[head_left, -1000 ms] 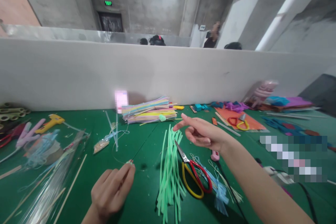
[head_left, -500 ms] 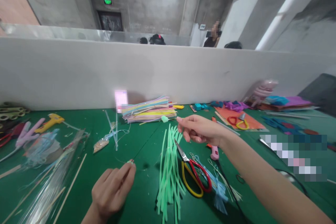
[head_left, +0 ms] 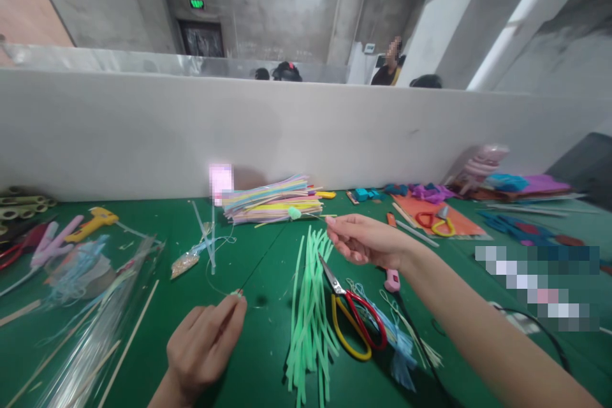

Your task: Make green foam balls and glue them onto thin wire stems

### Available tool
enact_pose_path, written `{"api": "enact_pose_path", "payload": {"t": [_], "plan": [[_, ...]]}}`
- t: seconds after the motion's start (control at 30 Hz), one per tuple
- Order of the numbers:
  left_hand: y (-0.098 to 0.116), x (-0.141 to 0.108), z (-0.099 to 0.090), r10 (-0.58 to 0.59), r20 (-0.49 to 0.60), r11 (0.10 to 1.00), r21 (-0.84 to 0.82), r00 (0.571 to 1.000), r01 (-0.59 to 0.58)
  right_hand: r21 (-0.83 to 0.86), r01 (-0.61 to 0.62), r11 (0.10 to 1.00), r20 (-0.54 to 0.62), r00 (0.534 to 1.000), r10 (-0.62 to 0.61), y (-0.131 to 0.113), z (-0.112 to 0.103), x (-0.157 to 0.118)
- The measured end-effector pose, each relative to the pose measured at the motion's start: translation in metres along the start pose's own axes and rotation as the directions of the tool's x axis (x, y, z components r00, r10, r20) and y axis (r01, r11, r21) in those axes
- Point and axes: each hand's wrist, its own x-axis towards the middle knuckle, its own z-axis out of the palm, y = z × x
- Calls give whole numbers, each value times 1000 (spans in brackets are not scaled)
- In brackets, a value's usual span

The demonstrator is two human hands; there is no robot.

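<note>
My right hand is raised over the green table, its thumb and index finger pinched on a thin strand, either thread or needle. At the strand's left end sits a small pale green piece. My left hand is closed at the lower left, its fingertips pinching another small green piece with a bit of red at it. A fine thread loops out from those fingertips. Between the hands lies a bundle of light green strips. Scissors with red and yellow handles lie against the bundle's right side.
Behind stands a white partition, with a pile of pastel strips before it. A yellow glue gun and clear plastic wrap lie left. Blue tassels, a pink-handled tool and its black cord lie right.
My right hand has shifted slightly right and down, still pinched. The pale green piece on its strand has moved a little left and down. My left hand has barely moved.
</note>
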Motion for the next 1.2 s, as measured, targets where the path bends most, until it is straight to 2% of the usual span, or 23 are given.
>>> {"api": "enact_pose_path", "payload": {"t": [0.17, 0.27, 0.33, 0.4, 0.5, 0.57, 0.67, 0.83, 1.0, 1.07, 1.2], "plan": [[-2, -13, 4, -83, 7, 995, -60, 997, 83, -10, 61, 998, -36, 997, -61, 2, 3, -2], [-2, -22, 7, -199, 9, 972, -122, 980, 199, -28, 211, 977, -137, 967, -213, 7, 2, -5], [0, -23, 8, -287, 19, 940, -187, 958, 286, -60, 383, 922, -253, 887, -386, 12, 4, -7], [4, -19, 7, -391, 52, 878, -277, 919, 390, -116, 528, 842, -339, 776, -533, 19, 9, -8], [12, -8, 7, -510, 187, 722, -437, 840, 536, -182, 635, 751, -360, 667, -652, 27, 24, -9], [16, -4, 8, -522, 296, 611, -525, 800, 593, -235, 676, 699, -352, 611, -709, 27, 37, -8], [17, -3, 10, -522, 392, 482, -597, 757, 641, -309, 676, 669, -368, 563, -740, 19, 51, -6], [13, -8, 11, -579, 440, 349, -628, 687, 696, -316, 628, 712, -410, 586, -699, 7, 55, -2], [12, -5, 12, -619, 503, 201, -641, 603, 741, -361, 553, 751, -441, 608, -660, 6, 56, -6], [14, -4, 12, -621, 553, 112, -639, 556, 761, -420, 522, 742, -440, 598, -670, 7, 58, -7], [22, -1, 13, -595, 684, -111, -589, 421, 801, -655, 416, 631, -393, 525, -755, 2, 54, -3]]}}
